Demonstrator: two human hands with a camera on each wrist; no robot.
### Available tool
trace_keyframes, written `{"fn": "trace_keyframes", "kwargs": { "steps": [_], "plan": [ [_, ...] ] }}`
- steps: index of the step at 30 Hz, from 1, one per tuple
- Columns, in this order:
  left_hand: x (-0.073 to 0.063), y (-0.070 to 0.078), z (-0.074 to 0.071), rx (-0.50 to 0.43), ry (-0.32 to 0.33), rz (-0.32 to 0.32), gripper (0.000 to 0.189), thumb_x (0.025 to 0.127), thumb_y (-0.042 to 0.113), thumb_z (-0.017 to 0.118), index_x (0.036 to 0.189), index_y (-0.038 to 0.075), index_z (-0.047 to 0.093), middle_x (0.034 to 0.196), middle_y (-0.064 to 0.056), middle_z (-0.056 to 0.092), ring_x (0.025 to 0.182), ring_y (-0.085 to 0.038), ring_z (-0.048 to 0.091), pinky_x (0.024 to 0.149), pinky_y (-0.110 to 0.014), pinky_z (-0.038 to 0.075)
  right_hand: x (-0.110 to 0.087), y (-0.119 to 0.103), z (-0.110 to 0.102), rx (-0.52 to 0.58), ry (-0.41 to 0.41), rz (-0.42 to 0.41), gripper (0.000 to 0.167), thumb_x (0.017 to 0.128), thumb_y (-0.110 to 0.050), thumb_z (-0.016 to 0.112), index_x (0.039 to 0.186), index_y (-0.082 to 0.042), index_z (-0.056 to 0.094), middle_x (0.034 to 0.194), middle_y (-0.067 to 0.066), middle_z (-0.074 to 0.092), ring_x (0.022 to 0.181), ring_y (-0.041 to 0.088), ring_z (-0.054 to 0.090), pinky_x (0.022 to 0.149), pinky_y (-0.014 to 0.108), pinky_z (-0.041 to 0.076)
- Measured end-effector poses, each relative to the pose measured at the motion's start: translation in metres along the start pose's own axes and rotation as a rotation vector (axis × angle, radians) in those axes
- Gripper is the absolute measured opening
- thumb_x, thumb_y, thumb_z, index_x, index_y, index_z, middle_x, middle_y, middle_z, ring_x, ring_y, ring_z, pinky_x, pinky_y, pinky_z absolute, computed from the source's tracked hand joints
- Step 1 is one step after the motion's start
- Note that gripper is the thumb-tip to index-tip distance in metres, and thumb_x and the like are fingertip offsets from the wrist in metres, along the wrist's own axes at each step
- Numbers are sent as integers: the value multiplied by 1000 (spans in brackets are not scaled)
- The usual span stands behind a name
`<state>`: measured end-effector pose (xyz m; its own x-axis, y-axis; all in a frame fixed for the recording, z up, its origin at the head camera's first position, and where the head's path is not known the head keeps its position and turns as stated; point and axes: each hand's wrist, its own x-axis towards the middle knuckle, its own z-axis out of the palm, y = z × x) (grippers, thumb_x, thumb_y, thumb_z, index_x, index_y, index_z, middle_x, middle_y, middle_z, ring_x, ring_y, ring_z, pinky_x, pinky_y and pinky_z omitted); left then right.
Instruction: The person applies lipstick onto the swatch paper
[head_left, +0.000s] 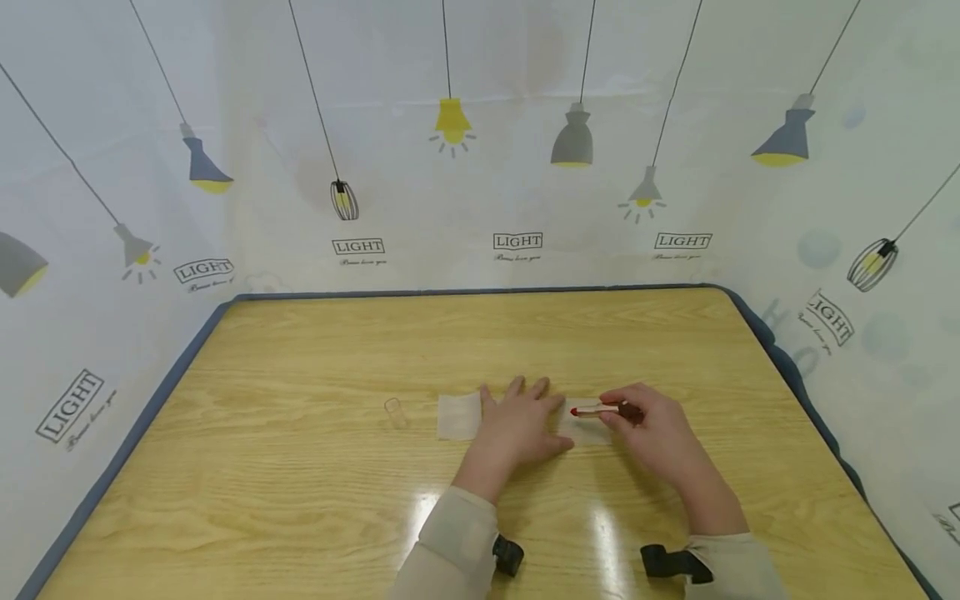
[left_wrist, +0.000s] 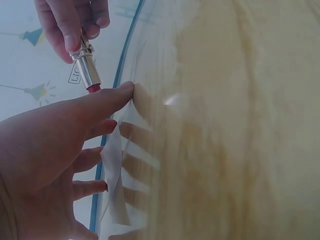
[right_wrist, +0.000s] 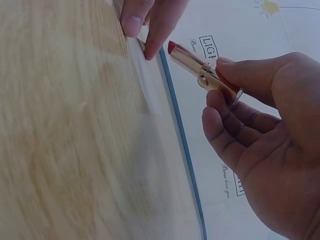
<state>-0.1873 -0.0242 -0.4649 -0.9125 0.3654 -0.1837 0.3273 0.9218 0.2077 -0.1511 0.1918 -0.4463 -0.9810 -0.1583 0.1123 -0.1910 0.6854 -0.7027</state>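
Observation:
My right hand (head_left: 656,429) pinches a lipstick (right_wrist: 204,70) between thumb and fingers. Its case is shiny gold, and the red tip is bared and points left toward my other hand. Below the lipstick lies a thin white square of paper (head_left: 588,431) on the table. My left hand (head_left: 517,425) rests with spread fingers on the tabletop, its thumb and index finger at the left edge of that paper. A second white square (head_left: 459,417) lies just left of this hand, beside the little finger.
A small clear cap-like piece (head_left: 396,414) lies on the wooden table (head_left: 285,475), left of the papers. White cloth walls (head_left: 405,208) printed with lamps surround the table's back and sides. Black straps (head_left: 675,564) circle both sleeves.

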Motion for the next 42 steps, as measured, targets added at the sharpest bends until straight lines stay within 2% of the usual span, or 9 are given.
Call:
{"fn": "trace_keyframes", "kwargs": {
  "steps": [10, 22, 35, 42],
  "plan": [
    [3, -2, 1, -14, -4, 16, 74, 96, 67, 68, 160, 36, 48, 175, 5, 34, 165, -34, 26, 131, -65, 24, 0, 0, -3, -17, 9, -6, 21, 102, -16, 73, 121, -9, 76, 119, 11, 74, 100, 23, 69, 82, 32, 58],
    [6, -4, -3, -55, -19, 13, 74, 93, 67, 72, 158, 37, 51, 175, 6, 34, 165, -34, 25, 131, -66, 25, 1, -3, 1, -14, -2, -8, 20, 101, -14, 74, 120, -7, 77, 115, 12, 74, 95, 20, 66, 76, 25, 55],
    [8, -7, -1, -89, -35, 20, 75, 93, 66, 73, 159, 36, 50, 176, 5, 32, 166, -34, 22, 131, -68, 22, 3, -3, 4, -32, -5, -3, 22, 102, -16, 73, 121, -8, 77, 117, 12, 74, 97, 21, 66, 79, 29, 55],
    [8, -9, -1, -93, -41, 21, 76, 93, 66, 72, 159, 36, 49, 176, 5, 31, 167, -34, 21, 131, -67, 20, 4, -5, 8, -40, -3, -8, 21, 102, -15, 73, 122, -7, 76, 118, 12, 74, 99, 23, 67, 81, 35, 57]
  ]
}}
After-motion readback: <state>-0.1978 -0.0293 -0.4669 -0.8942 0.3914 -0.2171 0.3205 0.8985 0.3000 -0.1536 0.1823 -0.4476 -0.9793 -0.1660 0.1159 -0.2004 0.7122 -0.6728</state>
